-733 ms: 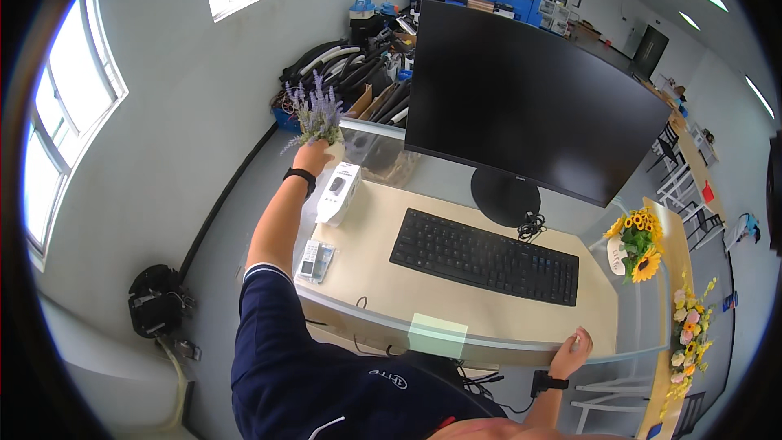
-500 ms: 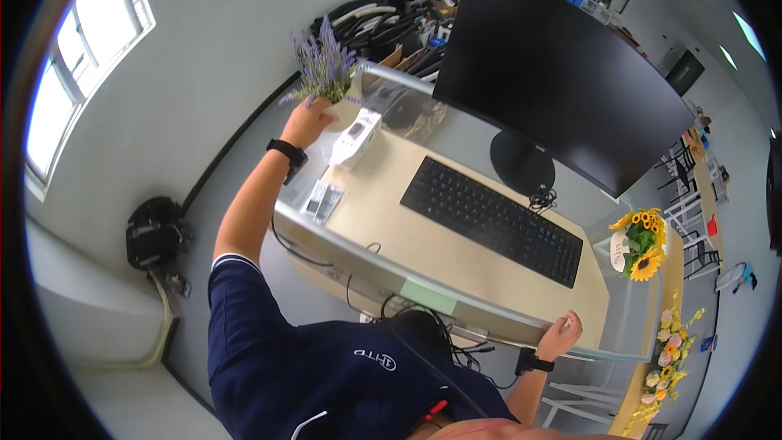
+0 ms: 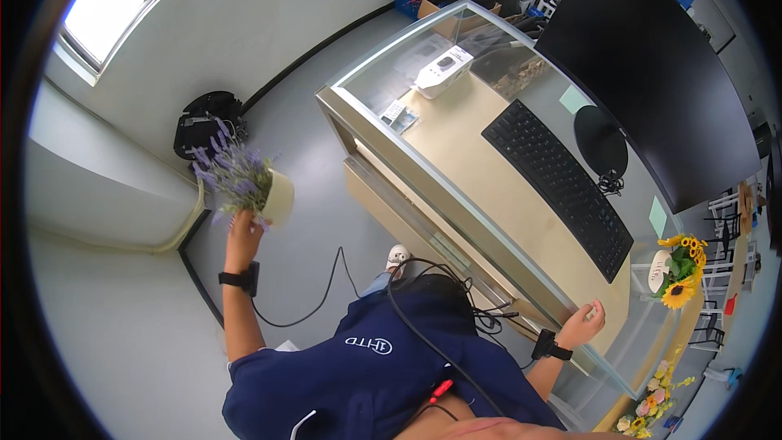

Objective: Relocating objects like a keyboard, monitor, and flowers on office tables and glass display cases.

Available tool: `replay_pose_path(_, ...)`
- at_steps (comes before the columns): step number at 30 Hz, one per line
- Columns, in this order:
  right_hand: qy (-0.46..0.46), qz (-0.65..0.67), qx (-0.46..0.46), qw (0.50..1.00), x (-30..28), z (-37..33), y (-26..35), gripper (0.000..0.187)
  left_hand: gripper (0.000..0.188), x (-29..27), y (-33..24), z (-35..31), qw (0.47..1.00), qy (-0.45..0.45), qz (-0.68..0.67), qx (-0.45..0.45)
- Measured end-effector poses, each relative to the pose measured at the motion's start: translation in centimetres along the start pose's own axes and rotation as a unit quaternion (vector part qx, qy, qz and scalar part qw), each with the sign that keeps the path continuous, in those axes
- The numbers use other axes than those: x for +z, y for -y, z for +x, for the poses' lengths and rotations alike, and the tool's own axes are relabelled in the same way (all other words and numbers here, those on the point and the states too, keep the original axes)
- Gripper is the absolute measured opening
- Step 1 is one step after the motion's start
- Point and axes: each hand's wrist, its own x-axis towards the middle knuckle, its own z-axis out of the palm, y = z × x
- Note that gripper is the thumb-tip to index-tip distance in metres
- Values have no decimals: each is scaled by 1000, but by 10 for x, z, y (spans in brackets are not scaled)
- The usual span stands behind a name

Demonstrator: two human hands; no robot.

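Note:
My left hand [image 3: 243, 238] is closed on a potted lavender plant, held out over the floor to the left of the desk. Its cream pot [image 3: 279, 199] tilts on its side, with the purple flower stems [image 3: 231, 169] leaning to the upper left. The fingers grip near where the stems meet the pot; the exact grip is partly hidden. At the desk's front edge, my right hand [image 3: 582, 324] rests near the glass with loosely bent fingers apart and nothing visible in them. A black keyboard [image 3: 562, 187] lies beyond it.
The glass-topped desk [image 3: 456, 167] bears a white box [image 3: 444, 72], a small packet [image 3: 399, 116], a large monitor [image 3: 652, 73] and a sunflower pot [image 3: 680, 270]. Black cables [image 3: 481, 301] hang at the front. A black bag-like object [image 3: 210, 118] stands by the wall.
My left hand has carried the lavender pot off the desk's far left corner, out over the floor. The view has turned left; my right hand stays by the desk edge.

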Motion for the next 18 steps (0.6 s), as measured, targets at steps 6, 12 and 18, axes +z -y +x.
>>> replay_pose_path(6,11,32,-65,997,5,-5,10,15,29,105,2,-42,967,214,-126,-58)
replay_pose_path(12,6,-8,-140,990,15,-8,49,14,24,217,-45,25,934,275,-157,169)
replay_pose_path(18,-28,-27,-75,996,19,-13,51,14,23,328,-71,104,895,326,-235,195)
